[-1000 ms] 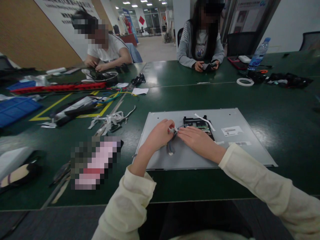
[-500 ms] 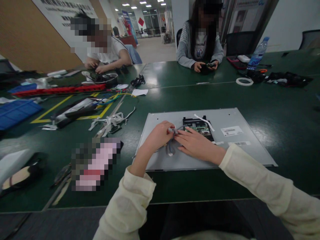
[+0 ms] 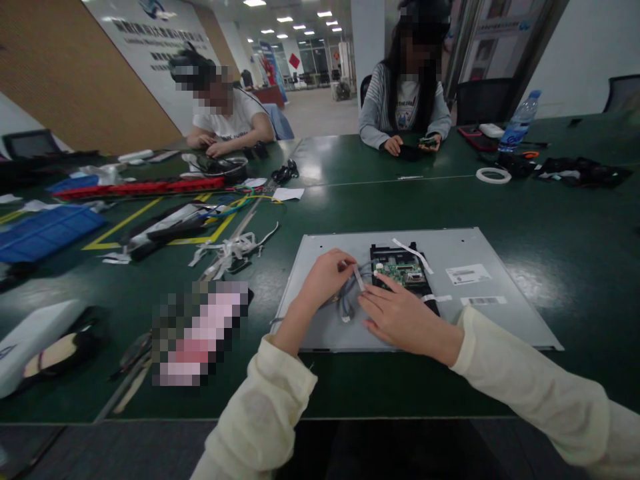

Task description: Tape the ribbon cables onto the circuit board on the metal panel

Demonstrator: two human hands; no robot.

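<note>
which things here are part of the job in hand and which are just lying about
Likely in use:
pale strip in the left hand
grey cables
green circuit board
grey panel

Likely just lying about:
water bottle
white ring
blue basket
red strip

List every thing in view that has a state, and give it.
Held strip: straight
Left hand: pinching its upper end
Right hand: open, fingertips near its lower end
Second strip: laid out lengthwise
Panel: lying flat
Board: exposed
Cables: bunched
Scraps: tangled
Bottle: standing, cap on
Tape roll: lying flat
Pink item: pixelated, state unreadable
Ceiling lights: lit
</note>
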